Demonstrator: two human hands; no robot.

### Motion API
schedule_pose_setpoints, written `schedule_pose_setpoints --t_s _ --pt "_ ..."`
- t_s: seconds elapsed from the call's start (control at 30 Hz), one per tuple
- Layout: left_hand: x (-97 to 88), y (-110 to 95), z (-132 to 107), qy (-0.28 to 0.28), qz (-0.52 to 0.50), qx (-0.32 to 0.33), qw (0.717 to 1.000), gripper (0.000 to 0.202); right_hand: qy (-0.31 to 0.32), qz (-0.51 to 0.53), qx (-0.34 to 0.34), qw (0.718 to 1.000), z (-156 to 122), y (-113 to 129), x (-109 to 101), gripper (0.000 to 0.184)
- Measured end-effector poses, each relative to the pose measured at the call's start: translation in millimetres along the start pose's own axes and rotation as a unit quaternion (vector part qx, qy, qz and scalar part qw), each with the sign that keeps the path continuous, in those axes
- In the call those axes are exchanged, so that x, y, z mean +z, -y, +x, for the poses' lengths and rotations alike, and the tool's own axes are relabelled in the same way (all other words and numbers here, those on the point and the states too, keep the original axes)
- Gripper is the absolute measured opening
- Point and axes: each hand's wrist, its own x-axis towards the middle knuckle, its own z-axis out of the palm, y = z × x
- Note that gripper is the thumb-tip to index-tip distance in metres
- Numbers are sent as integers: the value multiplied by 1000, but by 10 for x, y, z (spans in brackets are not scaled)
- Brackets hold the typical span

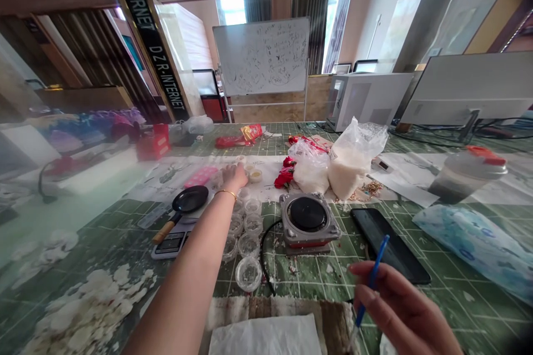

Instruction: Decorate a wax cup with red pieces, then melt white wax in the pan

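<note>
Slanting upward, a slim blue stick (378,263) is pinched by thumb and fingers of the right hand (400,305), near the black phone (395,249). The left hand (235,176) is held beside yellowish cups (255,176); its finger state cannot be told. Green mat (348,244) is exposed between phone and hot plate (310,215).

Blue stick (379,259) in the fingers (393,278) of the right hand (402,305), left hand (234,176) by small far jars (255,177), grasp unclear.

Observed: slim blue stick (380,255), pinched in the right hand (402,304), steeply tilted, upper end projecting past the grip. Small round pot (255,176), yellowish inside, upright, just to the right of the left hand (234,176).
</note>
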Motion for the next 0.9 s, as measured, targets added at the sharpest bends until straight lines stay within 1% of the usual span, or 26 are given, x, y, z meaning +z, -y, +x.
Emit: schedule_pose_setpoints --t_s 0.07,0.1,0.2,0.3,0.4,0.47,0.53,0.6,0.63,0.67,0.7,0.73,0.77,0.8,0.83,0.87,0.9 --pt "14 20 8 0 7 13 1000 34 -19 -87 -6 996 69 -80 -136 39" --pt "16 35 8 1 9 21 1000 34 -31 -139 -5 990 106 -117 -201 42" --pt "15 86 10 8 10 38 999 34 -62 -296 5 953 214 -193 -370 43" --pt "28 119 19 9 2 41 999 34 -42 -409 18 911 294 -231 -517 39" --pt "61 120 12 -1 -15 34 999 35 11 -487 56 871 324 -272 -654 36" --pt "73 109 -20 -16 -32 31 999 36 28 -524 90 846 321 -311 -728 34" --pt "50 100 -78 -38 -54 30 997 36 21 -550 111 828 315 -355 -775 35" --pt "-18 103 -158 -65 -83 28 994 40 -13 -568 113 815 316 -392 -785 38" --pt "-69 111 -207 -80 -101 29 991 46 -32 -574 107 812 319 -401 -773 40" --pt "-128 123 -262 -94 -122 32 988 58 -46 -572 97 813 323 -398 -748 42" --pt "-193 141 -326 -107 -144 38 983 71 -55 -562 84 821 324 -381 -711 44" --pt "-261 162 -400 -120 -167 45 978 81 -44 -539 68 838 320 -347 -665 44" --pt "-328 186 -486 -132 -190 53 971 86 -24 -500 46 865 310 -297 -613 42" --pt "-393 209 -585 -141 -214 61 965 86 2 -455 35 890 292 -231 -561 37" --pt "-456 229 -700 -148 -237 75 957 85 38 -416 39 908 266 -155 -515 29" --pt "-516 243 -829 -157 -260 84 949 87 76 -389 47 917 233 -75 -481 24" --pt "-573 251 -974 -164 -283 100 940 86 104 -381 62 916 194 2 -462 21"
